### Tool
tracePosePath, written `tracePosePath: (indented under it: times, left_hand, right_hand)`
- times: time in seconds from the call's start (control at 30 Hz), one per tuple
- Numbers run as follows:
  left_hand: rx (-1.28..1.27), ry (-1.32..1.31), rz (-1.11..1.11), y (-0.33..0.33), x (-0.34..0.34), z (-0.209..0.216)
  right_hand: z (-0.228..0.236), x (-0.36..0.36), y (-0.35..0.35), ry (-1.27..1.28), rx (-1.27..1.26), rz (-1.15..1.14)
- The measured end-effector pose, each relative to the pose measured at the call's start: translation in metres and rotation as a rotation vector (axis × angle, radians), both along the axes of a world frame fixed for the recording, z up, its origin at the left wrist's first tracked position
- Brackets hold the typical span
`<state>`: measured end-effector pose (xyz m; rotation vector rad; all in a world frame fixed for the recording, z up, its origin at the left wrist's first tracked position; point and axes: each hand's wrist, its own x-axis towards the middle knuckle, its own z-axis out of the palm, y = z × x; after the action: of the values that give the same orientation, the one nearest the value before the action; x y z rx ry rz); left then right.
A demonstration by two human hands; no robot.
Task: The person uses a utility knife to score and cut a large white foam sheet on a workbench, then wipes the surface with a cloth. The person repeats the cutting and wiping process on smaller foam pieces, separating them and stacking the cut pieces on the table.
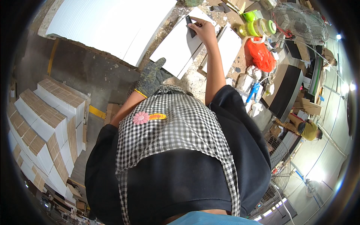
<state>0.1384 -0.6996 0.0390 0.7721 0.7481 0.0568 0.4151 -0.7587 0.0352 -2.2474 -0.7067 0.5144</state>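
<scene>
A flat white board (174,50) lies on a paint-spotted worktable, tilted across in front of me. My right hand (204,30) is bare and closed on a small dark block (190,27), which rests against the board's upper face near its far end. At the board's near left corner is my left hand (149,78), in a dark grey knit glove with a yellow cuff. One of its digits stretches out along the board's edge; the rest of the fingers are partly hidden. A second white panel (228,43) lies to the right, beneath my right forearm.
A tall stack of white sheets (108,26) stands at the left. Stacked white and brown panels (48,127) fill the floor farther left. On the right are a yellow-green jar (257,28), a red plastic bag (260,54), a blue-handled tool (254,92) and a fan (300,24).
</scene>
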Motion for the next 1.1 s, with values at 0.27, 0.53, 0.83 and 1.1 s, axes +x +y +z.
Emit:
tracePosePath:
  times: [0.27, 0.53, 0.83, 1.1]
  left_hand:
    - [0.537, -0.017, -0.193, 0.0, -0.009, -0.065]
    - [0.601, -0.104, -0.159, 0.0, -0.015, -0.099]
    - [0.504, 0.025, -0.245, 0.003, -0.009, -0.037]
    - [0.269, -0.041, -0.056, -0.002, -0.006, -0.062]
  right_hand:
    - [0.0, -0.005, -0.004, 0.047, -0.003, 0.02]
    - [0.004, -0.01, -0.003, 0.01, -0.011, 0.034]
    - [0.005, -0.018, -0.005, 0.083, 0.003, 0.064]
    - [0.007, -0.027, -0.007, 0.095, 0.014, 0.061]
